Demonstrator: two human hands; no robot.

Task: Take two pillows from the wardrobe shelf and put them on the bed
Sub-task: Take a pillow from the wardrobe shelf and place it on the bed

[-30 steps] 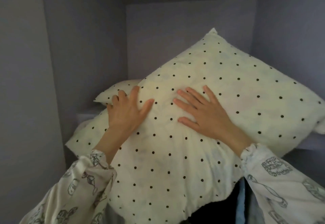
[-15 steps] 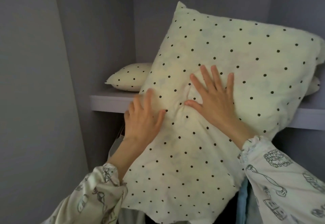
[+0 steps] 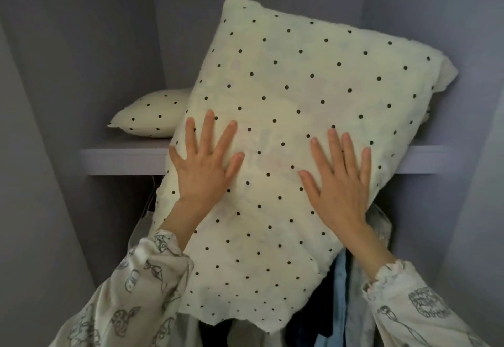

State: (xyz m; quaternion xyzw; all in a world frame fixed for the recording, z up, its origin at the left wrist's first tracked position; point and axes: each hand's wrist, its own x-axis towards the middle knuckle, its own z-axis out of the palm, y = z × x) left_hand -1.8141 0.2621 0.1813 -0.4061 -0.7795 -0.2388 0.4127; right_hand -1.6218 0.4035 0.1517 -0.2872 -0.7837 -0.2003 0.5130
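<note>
A large cream pillow with black dots (image 3: 300,79) stands tilted, its upper part over the wardrobe shelf (image 3: 122,160) and its lower part hanging down in front of the shelf edge. My left hand (image 3: 204,166) lies flat on its left side with fingers spread. My right hand (image 3: 341,183) presses flat on its right side, fingers also apart. Neither hand curls around the fabric. A second dotted pillow (image 3: 152,114) lies flat on the shelf behind, mostly hidden by the first one.
Grey wardrobe walls (image 3: 68,74) close in on the left, right and back. Under the shelf hang dark and light-blue clothes (image 3: 341,292), partly covered by the pillow's lower edge. My patterned sleeves fill the lower corners.
The big pillow has tipped up and slid forward over the shelf edge, uncovering the second pillow. Both hands have moved apart and lower on it.
</note>
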